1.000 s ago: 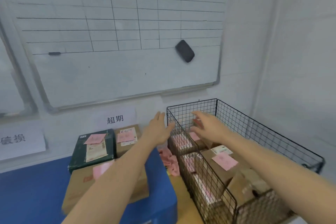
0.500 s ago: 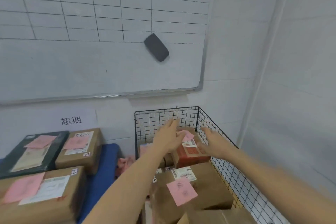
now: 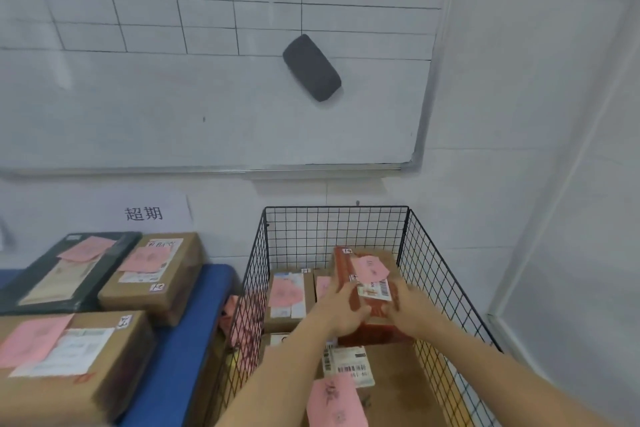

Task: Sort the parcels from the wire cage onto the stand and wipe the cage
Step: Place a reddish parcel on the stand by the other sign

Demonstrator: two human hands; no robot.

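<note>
both hands were inside the wire cage (image 3: 434, 274), clasping a red-printed parcel (image 3: 375, 331) from either side. the left hand (image 3: 341, 308) had its fingers curled over the parcel's left edge with the thumb on top. the right hand (image 3: 405, 307) gripped the right edge, its fingers bent round the side, though motion blur hid how each finger lay. the parcel sat tilted at the back right of the cage, atop the other boxes, with a pink note (image 3: 370, 267) and a barcode label on its upper face. beside it to the left stood a brown box (image 3: 289, 317), and nearer the camera lay a larger brown box (image 3: 401, 388) bearing its own pink slip (image 3: 334, 402). left of the cage was the blue stand (image 3: 187, 333), carrying a dark green parcel (image 3: 31, 291), a mid-sized carton (image 3: 173, 291) and a big carton (image 3: 114, 367). a pinkish cloth (image 3: 229, 308) lay between stand and cage. on the wall above hung a whiteboard (image 3: 207, 104) with a dark eraser (image 3: 311, 68) stuck to it.
</note>
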